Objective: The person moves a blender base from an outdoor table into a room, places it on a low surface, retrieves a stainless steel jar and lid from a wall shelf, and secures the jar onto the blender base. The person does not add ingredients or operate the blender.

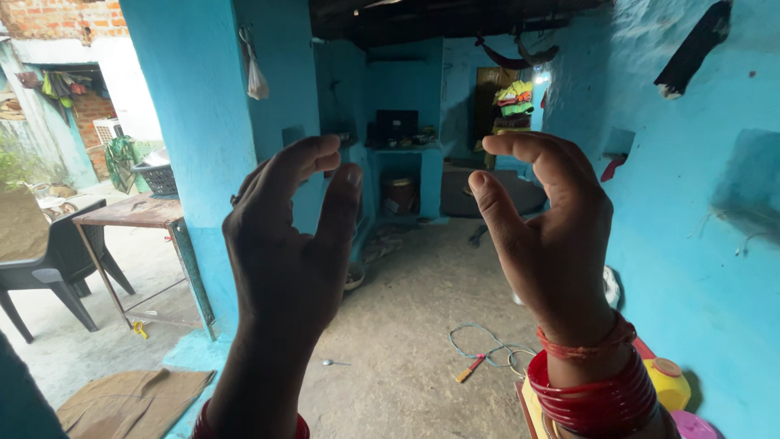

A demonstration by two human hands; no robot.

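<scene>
My left hand (288,244) is raised in front of me, back toward the camera, fingers curved and apart from the thumb, holding nothing. My right hand (552,236) is raised at the same height, curved the same way and empty. The two hands face each other with a gap between them and touch nothing. Red bangles (597,398) and a red thread circle my right wrist; red bangles show at my left wrist too.
A turquoise pillar (195,146) stands left of centre, a turquoise wall (699,244) on the right. A wooden table (138,213) and a dark plastic chair (49,268) are at left. A cord (487,349), a spoon and cardboard (134,398) lie on the dirt floor. Yellow container (670,382) bottom right.
</scene>
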